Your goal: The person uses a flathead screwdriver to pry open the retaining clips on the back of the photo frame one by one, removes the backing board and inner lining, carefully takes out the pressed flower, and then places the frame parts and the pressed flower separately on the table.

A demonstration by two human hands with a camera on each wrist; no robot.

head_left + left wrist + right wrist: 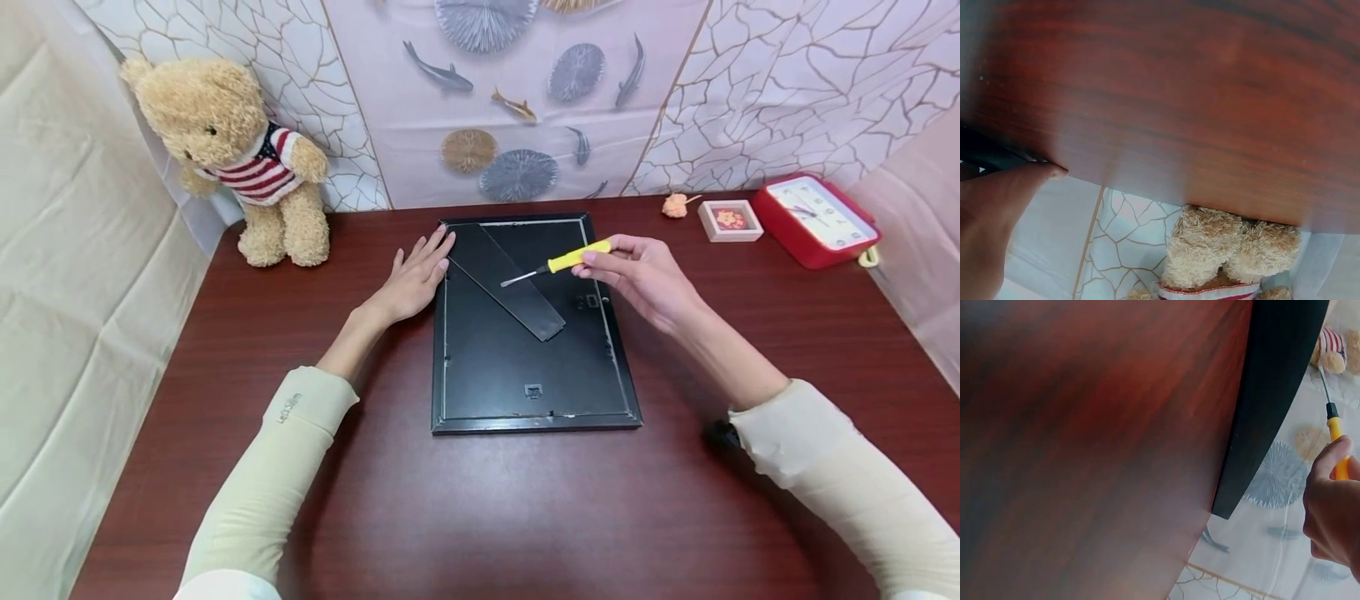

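A black picture frame point(495, 358) lies back side up on the table, its stand leg point(517, 292) slanting across the backing. My left hand point(411, 279) rests at the frame's upper left edge with fingers extended, the fingertips on the border. In my right hand point(645, 279) is a screwdriver point(577, 256) with a yellow handle, pinched between thumb and fingers. Its metal tip points left, over the stand leg in the head view. The right wrist view shows the same screwdriver point(1335, 431) and the frame's black side point(1260, 412).
A teddy bear point(255, 158) in a striped sweater sits at the back left of the wooden table point(525, 517). Along the back right are a small orange item point(677, 206), a small pale box point(729, 222) and a red clock point(817, 218). A patterned backdrop point(517, 108) hangs behind.
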